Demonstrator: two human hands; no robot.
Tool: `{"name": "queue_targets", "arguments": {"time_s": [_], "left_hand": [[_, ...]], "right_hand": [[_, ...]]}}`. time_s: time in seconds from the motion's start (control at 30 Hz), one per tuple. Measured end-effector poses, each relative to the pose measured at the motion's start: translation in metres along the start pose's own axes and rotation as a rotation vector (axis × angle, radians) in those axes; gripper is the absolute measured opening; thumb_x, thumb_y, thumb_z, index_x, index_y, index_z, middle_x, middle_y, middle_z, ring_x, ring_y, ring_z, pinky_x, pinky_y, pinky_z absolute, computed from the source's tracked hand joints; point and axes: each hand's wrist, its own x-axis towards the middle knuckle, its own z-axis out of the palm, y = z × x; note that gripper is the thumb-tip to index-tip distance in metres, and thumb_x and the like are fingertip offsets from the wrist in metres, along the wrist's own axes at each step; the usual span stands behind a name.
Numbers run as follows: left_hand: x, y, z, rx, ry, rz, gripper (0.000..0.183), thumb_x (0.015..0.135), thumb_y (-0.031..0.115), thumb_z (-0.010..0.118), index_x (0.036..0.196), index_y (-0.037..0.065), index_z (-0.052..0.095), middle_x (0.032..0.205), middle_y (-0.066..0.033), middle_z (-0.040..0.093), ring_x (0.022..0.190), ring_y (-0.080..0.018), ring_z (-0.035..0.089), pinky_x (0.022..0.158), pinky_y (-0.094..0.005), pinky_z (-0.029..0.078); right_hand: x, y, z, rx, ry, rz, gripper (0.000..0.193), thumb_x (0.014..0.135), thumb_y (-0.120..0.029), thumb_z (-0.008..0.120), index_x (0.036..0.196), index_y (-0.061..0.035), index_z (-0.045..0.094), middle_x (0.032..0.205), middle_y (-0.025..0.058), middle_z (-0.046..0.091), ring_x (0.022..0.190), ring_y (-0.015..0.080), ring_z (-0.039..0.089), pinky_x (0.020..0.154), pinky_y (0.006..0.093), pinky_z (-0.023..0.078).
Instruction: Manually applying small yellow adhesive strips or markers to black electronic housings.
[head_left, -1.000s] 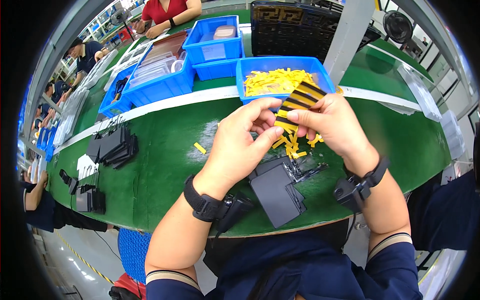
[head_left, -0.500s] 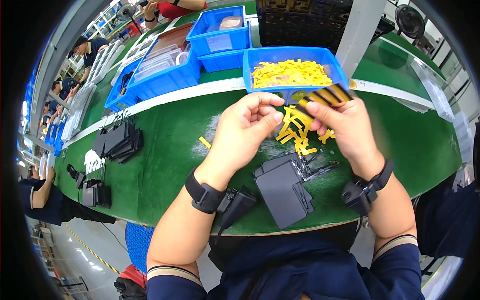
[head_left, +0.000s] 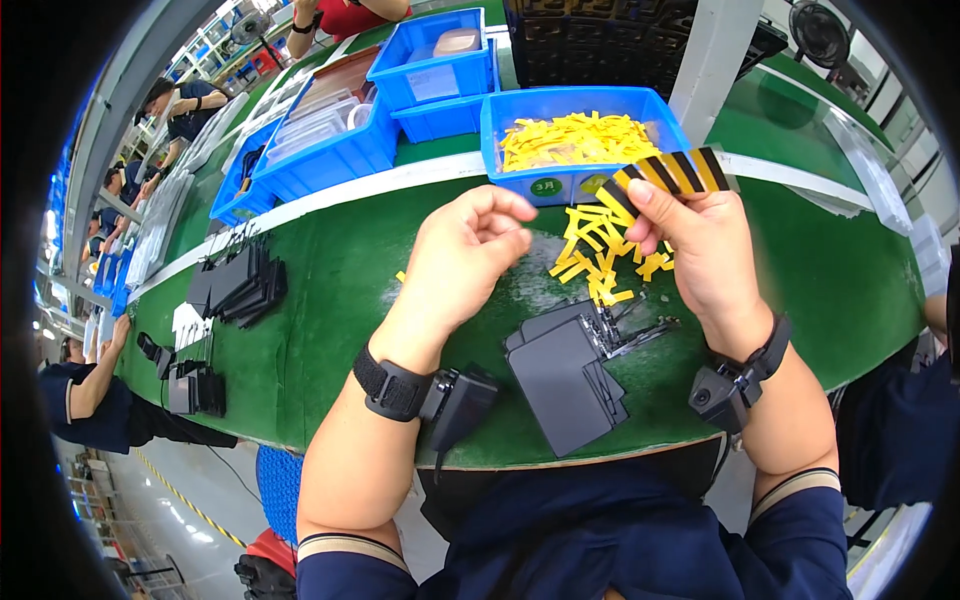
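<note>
My right hand (head_left: 690, 225) pinches a strip with black and yellow bands (head_left: 665, 180), thumb on top, in front of the blue bin. My left hand (head_left: 470, 245) hovers to the left over the table, fingers loosely curled. Its thumb and forefinger are apart, and I see nothing between them. Small yellow strips (head_left: 598, 245) lie loose on the green table between and below the hands. Nearer to me rests a stack of flat dark grey panels (head_left: 562, 375) with thin black leads at its upper right end.
The blue bin (head_left: 590, 187) beyond my hands holds many yellow strips (head_left: 575, 140). More dark panels (head_left: 240, 280) lie at the left. Blue crates (head_left: 325, 160) stand behind them. A grey post (head_left: 705, 75) rises behind the bin. Other people sit along the left side.
My left hand has moved left, away from the right one. My right hand has shifted slightly right and up with the striped strip, which now shows more of its bands.
</note>
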Motion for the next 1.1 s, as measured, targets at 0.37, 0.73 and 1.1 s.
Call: {"name": "queue_targets", "arguments": {"time_s": [0.37,0.73,1.1], "left_hand": [[-0.051,0.034,0.044,1.244,-0.302,0.297,0.085,0.053,0.043,0.081,0.119,-0.002,0.05,0.089,-0.0128,0.055,0.08,-0.029,0.056,0.073,-0.0358,0.047],[-0.058,0.043,0.05,1.37,-0.369,0.204,0.101,0.05,0.043,0.081,0.125,-0.009,0.04,0.1,-0.0194,0.055,0.091,-0.0326,0.055,0.082,-0.0377,0.045],[-0.032,0.024,0.036,0.193,0.037,0.029,0.016,0.086,0.003,0.059,0.1,0.001,0.052,0.093,-0.0033,0.06,0.081,-0.0059,0.055,0.072,-0.0202,0.045]], "right_hand": [[-0.006,-0.006,0.005,-0.092,0.006,-0.114,0.02,0.082,-0.01,0.067,0.097,0.0014,0.062,0.081,0.0055,0.064,0.063,0.0088,0.058,0.055,0.0203,0.045],[-0.018,-0.01,0.012,-0.272,-0.013,-0.311,0.018,0.078,0.005,0.065,0.096,0.0048,0.063,0.093,0.009,0.061,0.079,0.0138,0.058,0.074,0.0255,0.048],[-0.025,-0.01,0.009,-0.513,-0.045,-0.459,0.022,0.074,0.0,0.068,0.095,0.0,0.064,0.095,0.0071,0.064,0.095,0.0158,0.058,0.104,0.0408,0.03]]}}
